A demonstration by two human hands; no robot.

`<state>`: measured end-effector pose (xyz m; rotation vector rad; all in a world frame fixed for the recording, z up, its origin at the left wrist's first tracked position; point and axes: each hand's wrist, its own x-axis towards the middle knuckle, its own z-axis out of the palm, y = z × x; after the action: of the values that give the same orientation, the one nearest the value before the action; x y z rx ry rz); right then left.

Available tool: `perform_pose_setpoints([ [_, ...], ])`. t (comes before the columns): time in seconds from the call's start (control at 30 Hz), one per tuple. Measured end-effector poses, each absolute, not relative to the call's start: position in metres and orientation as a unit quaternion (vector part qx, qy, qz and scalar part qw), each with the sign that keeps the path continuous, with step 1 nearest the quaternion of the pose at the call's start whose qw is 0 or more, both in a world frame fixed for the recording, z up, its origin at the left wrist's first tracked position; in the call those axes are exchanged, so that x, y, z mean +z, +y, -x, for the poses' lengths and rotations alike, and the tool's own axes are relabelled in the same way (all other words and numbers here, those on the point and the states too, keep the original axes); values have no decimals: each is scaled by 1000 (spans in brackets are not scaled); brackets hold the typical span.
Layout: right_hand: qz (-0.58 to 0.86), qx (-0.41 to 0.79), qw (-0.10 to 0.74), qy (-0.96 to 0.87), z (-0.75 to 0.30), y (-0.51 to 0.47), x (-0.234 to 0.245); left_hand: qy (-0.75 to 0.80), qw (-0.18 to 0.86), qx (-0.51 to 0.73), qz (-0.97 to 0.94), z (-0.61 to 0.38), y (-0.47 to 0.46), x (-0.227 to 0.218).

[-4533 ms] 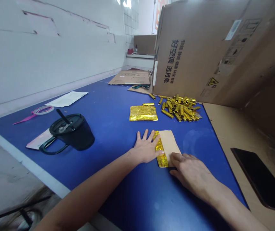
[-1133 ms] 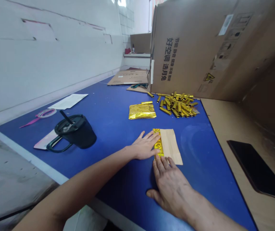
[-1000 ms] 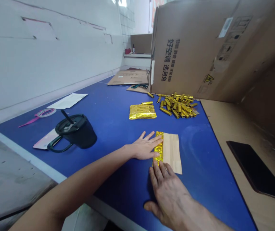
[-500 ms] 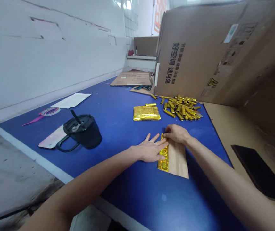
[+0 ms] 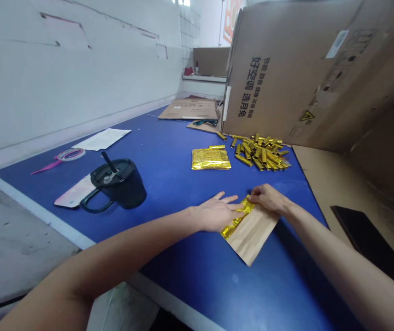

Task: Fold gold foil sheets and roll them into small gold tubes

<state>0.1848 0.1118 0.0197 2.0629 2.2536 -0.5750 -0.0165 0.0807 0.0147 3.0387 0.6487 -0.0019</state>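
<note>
A sheet of tan paper with a gold foil strip along its left side lies slantwise on the blue table. My left hand rests flat on the foil strip, fingers spread. At the sheet's far corner, my right hand pinches the edge between thumb and fingers. Beyond my hands is a flat stack of gold foil paper, with one gold roll at its far edge. A heap of small rolled gold tubes lies farther right.
To the left stands a dark lidded mug with a straw, beside a phone. Behind them are a tape roll and a white paper. A large cardboard box rises at the back right; a black slab lies right.
The paper has turned clockwise, its near end swinging left. My right hand has moved right and slightly nearer, still pinching the far corner. My left hand stays flat on the foil.
</note>
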Motion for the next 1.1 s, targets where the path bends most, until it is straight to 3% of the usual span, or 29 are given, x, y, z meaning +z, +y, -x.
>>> perform_pose_setpoints([
  [0.2, -724, -48, -35, 687, -194, 68, 7, 209, -73, 24, -975, 8, 71, 15],
  [0.5, -692, 88, -71, 713, -183, 39, 4, 288, -103, 24, -952, 0, 48, 1],
  [0.67, -524, 14, -133, 841, -162, 27, 8, 307, -103, 35, -945, -1, 41, -3],
  [0.77, -499, -47, -150, 852, -158, 20, 2, 310, -99, 41, -945, 0, 43, -4],
  [1.1, -566, 25, -46, 823, -188, 21, -4, 317, -101, 55, -941, 5, 46, -6],
])
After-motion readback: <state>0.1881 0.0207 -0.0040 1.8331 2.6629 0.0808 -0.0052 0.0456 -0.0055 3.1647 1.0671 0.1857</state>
